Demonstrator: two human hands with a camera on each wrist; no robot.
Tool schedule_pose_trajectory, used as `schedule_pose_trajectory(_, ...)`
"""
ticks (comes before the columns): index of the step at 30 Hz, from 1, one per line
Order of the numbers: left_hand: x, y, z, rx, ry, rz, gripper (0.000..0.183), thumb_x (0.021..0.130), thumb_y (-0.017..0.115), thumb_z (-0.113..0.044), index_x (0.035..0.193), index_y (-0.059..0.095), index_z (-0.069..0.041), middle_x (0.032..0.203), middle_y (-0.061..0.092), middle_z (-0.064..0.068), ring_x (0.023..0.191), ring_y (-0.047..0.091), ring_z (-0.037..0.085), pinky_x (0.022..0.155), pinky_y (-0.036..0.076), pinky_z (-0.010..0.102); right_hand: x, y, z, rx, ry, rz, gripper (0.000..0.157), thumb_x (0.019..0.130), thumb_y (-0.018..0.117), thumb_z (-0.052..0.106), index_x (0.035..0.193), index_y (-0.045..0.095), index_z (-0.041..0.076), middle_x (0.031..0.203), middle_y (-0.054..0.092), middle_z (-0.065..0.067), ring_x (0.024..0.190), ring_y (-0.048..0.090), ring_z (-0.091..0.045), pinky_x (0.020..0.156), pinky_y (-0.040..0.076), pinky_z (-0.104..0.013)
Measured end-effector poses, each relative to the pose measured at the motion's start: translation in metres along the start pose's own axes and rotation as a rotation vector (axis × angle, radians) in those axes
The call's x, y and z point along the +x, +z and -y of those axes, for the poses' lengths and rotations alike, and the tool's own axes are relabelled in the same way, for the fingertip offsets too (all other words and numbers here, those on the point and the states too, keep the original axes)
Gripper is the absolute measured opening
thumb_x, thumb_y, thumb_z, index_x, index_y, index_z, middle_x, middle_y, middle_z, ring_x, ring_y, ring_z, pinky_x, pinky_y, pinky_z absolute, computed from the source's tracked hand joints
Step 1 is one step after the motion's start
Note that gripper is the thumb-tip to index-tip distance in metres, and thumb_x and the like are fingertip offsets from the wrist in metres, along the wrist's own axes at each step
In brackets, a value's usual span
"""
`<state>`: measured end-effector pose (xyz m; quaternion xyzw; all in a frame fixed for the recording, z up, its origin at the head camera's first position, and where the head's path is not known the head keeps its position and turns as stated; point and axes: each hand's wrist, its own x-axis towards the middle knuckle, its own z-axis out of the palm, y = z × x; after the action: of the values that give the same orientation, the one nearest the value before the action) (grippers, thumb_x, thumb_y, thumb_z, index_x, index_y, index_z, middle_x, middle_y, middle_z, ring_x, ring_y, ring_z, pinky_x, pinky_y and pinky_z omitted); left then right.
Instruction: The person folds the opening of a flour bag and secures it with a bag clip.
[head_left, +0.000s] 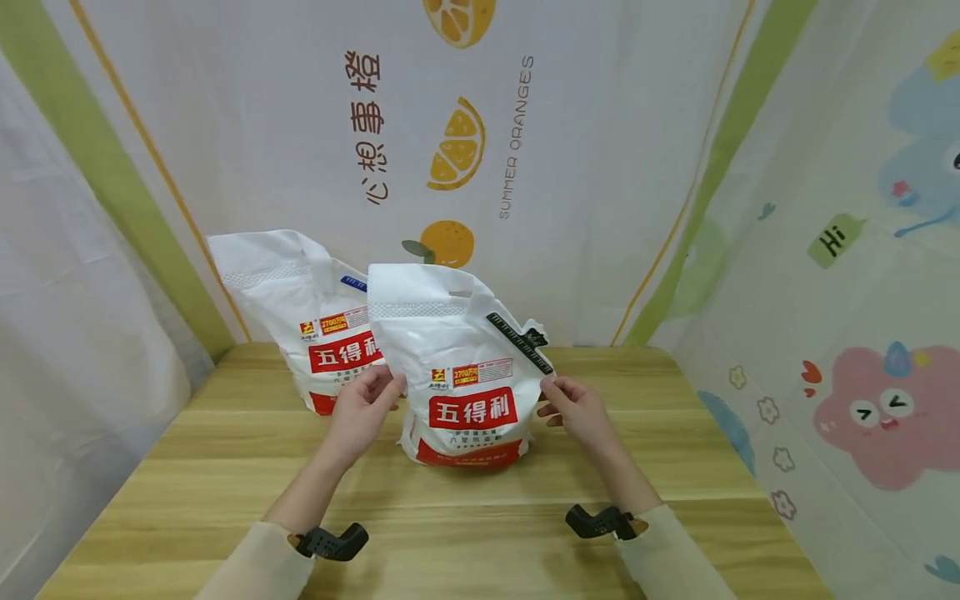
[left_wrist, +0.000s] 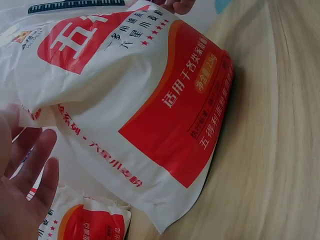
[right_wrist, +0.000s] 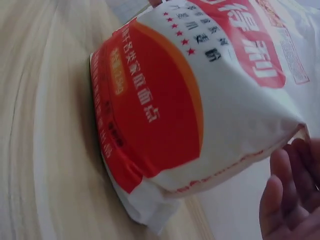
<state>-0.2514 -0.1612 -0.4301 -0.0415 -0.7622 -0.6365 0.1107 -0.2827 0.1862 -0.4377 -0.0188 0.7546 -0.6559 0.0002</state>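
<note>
A white and red bag of flour [head_left: 468, 375] stands upright on the wooden table, its handle flap folded over to the left at the top. My left hand [head_left: 365, 408] pinches its left side edge between thumb and fingers. On the opposite side, my right hand [head_left: 577, 410] pinches the bag's right edge, just below a dark printed strip. The left wrist view shows the bag's red lower panel [left_wrist: 185, 110] and creased side. In the right wrist view, fingers [right_wrist: 280, 200] curl at the bag's side seam.
Behind and left stands a second flour bag [head_left: 288, 308], partly hidden by the front one and my left hand. The wooden table [head_left: 450, 533] runs back to a printed curtain [head_left: 600, 167], with more curtain on both sides. A black wrist device [head_left: 333, 543] sits on each forearm.
</note>
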Motion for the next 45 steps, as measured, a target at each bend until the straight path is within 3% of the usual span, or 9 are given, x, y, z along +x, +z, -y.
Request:
schedule_pose_trajectory(3, -0.001, 0.002, 0.004, 0.075, 0.000, -0.008, 0.030, 0.111, 0.067, -0.026, 0.127, 0.074, -0.001, 0.112, 0.078, 0.018, 0.099, 0.075, 0.025, 0.086, 0.063, 0.027, -0.002, 0.003, -0.001, 0.009, -0.004, -0.008, 0.027, 0.112, 0.065, 0.026, 0.106, 0.071, 0.000, 0.097, 0.073, -0.001, 0.080, 0.071, -0.014, 0.069, 0.058, -0.026)
schedule_pose_trajectory(9, 0.002, 0.004, 0.006, 0.128, 0.007, -0.082, 0.026, 0.110, 0.069, -0.024, 0.114, 0.078, 0.000, 0.095, 0.077, 0.016, 0.083, 0.073, 0.010, 0.079, 0.060, 0.021, -0.004, 0.005, 0.000, -0.025, -0.008, -0.099, 0.024, 0.109, 0.068, 0.022, 0.098, 0.074, 0.001, 0.084, 0.073, 0.000, 0.075, 0.068, -0.013, 0.068, 0.053, -0.028)
schedule_pose_trajectory(13, -0.001, 0.006, 0.008, 0.036, -0.028, -0.022, 0.035, 0.110, 0.068, -0.023, 0.136, 0.068, 0.000, 0.119, 0.074, 0.017, 0.102, 0.071, 0.015, 0.090, 0.059, 0.021, -0.005, 0.007, 0.000, -0.039, -0.013, -0.075, 0.028, 0.110, 0.067, 0.026, 0.110, 0.074, -0.002, 0.100, 0.077, -0.008, 0.087, 0.072, -0.017, 0.075, 0.059, -0.030)
schedule_pose_trajectory(18, -0.008, 0.026, 0.009, -0.071, -0.045, 0.176, 0.080, 0.100, 0.081, -0.023, 0.162, 0.031, -0.012, 0.155, 0.056, 0.015, 0.139, 0.059, 0.031, 0.114, 0.055, 0.040, -0.006, 0.018, -0.005, -0.059, -0.021, 0.109, 0.055, 0.106, 0.075, 0.035, 0.151, 0.057, 0.010, 0.140, 0.069, -0.016, 0.127, 0.067, -0.028, 0.108, 0.059, -0.045)
schedule_pose_trajectory(22, -0.009, 0.046, 0.008, -0.072, -0.055, 0.148, 0.096, 0.091, 0.092, -0.030, 0.160, 0.026, -0.021, 0.155, 0.055, 0.009, 0.142, 0.061, 0.032, 0.114, 0.057, 0.051, -0.008, 0.028, -0.009, -0.075, -0.046, 0.152, 0.064, 0.103, 0.079, 0.035, 0.157, 0.054, 0.012, 0.142, 0.069, -0.018, 0.129, 0.067, -0.029, 0.106, 0.059, -0.042)
schedule_pose_trajectory(26, -0.007, 0.052, 0.009, -0.024, -0.054, 0.052, 0.092, 0.089, 0.094, -0.031, 0.156, 0.032, -0.022, 0.148, 0.061, 0.007, 0.135, 0.067, 0.032, 0.109, 0.060, 0.052, -0.007, 0.032, -0.011, -0.121, -0.071, 0.096, 0.055, 0.103, 0.078, 0.037, 0.148, 0.064, 0.008, 0.131, 0.075, -0.016, 0.118, 0.072, -0.025, 0.095, 0.061, -0.033)
schedule_pose_trajectory(30, -0.007, 0.052, 0.011, -0.003, -0.055, 0.033, 0.091, 0.090, 0.094, -0.032, 0.156, 0.033, -0.020, 0.148, 0.062, 0.008, 0.135, 0.068, 0.032, 0.109, 0.060, 0.052, -0.007, 0.033, -0.009, -0.140, -0.072, 0.093, 0.055, 0.103, 0.078, 0.038, 0.146, 0.065, 0.005, 0.131, 0.076, -0.018, 0.120, 0.072, -0.029, 0.097, 0.062, -0.037)
schedule_pose_trajectory(37, -0.009, 0.053, 0.015, -0.047, -0.092, 0.089, 0.104, 0.085, 0.098, -0.033, 0.158, 0.024, -0.026, 0.151, 0.057, 0.006, 0.136, 0.065, 0.030, 0.111, 0.059, 0.050, -0.009, 0.038, -0.010, -0.162, -0.012, 0.188, 0.073, 0.095, 0.085, 0.050, 0.153, 0.055, 0.017, 0.139, 0.072, -0.009, 0.127, 0.069, -0.028, 0.105, 0.061, -0.048)
schedule_pose_trajectory(45, -0.006, 0.043, 0.013, 0.036, -0.031, 0.178, 0.089, 0.090, 0.093, -0.036, 0.157, 0.035, -0.025, 0.149, 0.062, 0.006, 0.136, 0.067, 0.032, 0.111, 0.059, 0.053, -0.008, 0.038, -0.012, -0.212, -0.041, 0.162, 0.068, 0.096, 0.082, 0.053, 0.150, 0.059, 0.017, 0.136, 0.074, -0.008, 0.126, 0.071, -0.027, 0.106, 0.061, -0.049)
